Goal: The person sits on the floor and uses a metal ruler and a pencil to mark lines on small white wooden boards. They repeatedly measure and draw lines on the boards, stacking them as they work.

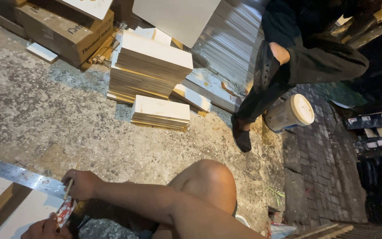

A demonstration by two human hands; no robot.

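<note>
Near left: two hands at work. The right hand [81, 184] is closed in a pinch on a thin stick-like tool [69, 189], pressed against one metal straightedge [21, 176] lying across a pale board [21, 214]. The left hand [45, 226] is curled around a red-patterned handle [65, 212]; its fingers are partly cut off by the picture edge. Far centre: two stacks of cut boards, one tall [149, 66] and one low [161, 113]. Far right: one lidded tub [292, 113] beside another person's dark-trousered leg [261, 95]. Far left: one cardboard box [65, 28].
</note>
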